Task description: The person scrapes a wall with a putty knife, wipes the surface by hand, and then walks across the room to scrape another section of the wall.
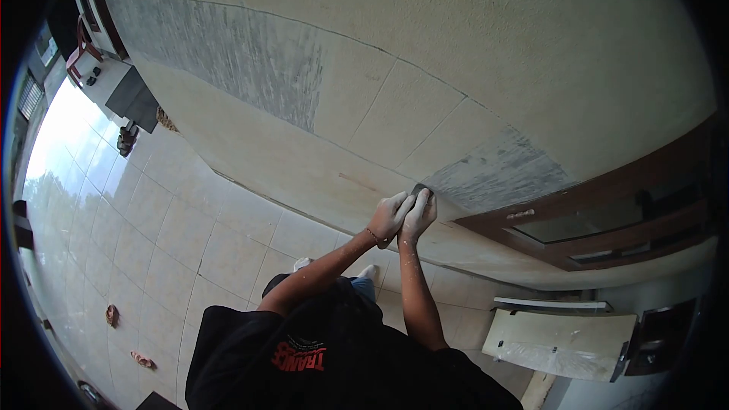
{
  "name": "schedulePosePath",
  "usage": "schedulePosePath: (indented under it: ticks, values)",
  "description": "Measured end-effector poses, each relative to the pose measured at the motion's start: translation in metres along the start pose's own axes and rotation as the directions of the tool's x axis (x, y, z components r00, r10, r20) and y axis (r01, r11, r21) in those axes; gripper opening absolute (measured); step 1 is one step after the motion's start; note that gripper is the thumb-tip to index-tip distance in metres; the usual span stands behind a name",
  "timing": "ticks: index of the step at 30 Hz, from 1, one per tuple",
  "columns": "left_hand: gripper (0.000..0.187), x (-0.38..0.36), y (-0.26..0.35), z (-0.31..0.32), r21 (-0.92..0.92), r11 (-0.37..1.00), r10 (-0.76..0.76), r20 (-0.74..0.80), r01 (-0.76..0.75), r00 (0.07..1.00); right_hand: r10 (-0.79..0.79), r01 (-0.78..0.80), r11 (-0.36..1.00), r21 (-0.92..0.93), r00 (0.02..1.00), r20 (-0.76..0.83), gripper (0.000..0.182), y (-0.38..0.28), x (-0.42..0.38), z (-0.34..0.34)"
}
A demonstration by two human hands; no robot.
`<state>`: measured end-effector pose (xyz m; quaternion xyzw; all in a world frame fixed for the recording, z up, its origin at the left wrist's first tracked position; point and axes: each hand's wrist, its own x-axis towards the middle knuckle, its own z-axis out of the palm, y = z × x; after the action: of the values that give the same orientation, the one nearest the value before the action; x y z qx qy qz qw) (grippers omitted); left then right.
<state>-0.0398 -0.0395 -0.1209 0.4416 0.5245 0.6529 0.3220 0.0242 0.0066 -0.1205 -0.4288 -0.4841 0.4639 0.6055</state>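
Both hands, coated in pale dust, are together against the cream wall. My left hand is closed and pressed beside my right hand, whose fingers are wrapped round a small dark tool. Only the tool's tip shows; the rest is hidden by the fingers. It touches the wall at the lower left corner of a grey scraped patch. A longer grey scraped band lies further left, with thin lines marked across the wall between the two patches.
Beige floor tiles spread below and left. A brown wooden door or window frame is at the right, above a pale plastic-covered board. A red chair stands at the far left. Sandals lie on the floor.
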Motion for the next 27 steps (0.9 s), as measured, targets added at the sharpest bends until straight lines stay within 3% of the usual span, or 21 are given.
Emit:
schedulePosePath:
  ticks: [8,13,27]
  values:
    - [0.033,0.001,-0.001,0.007,-0.025,0.997,-0.073,-0.055,0.071,0.996,0.021,-0.021,1.000,0.000,0.999,0.029,0.026,0.002,0.006,-0.005]
    - [0.033,0.006,-0.004,0.005,0.024,1.000,-0.004,-0.051,0.006,0.999,0.037,-0.037,0.999,0.008,0.999,-0.023,0.028,-0.010,0.002,0.006]
    - [0.033,0.004,-0.008,0.006,0.023,0.999,-0.031,-0.038,0.032,0.999,0.012,-0.013,0.999,0.050,1.000,0.015,0.030,0.000,0.004,0.002]
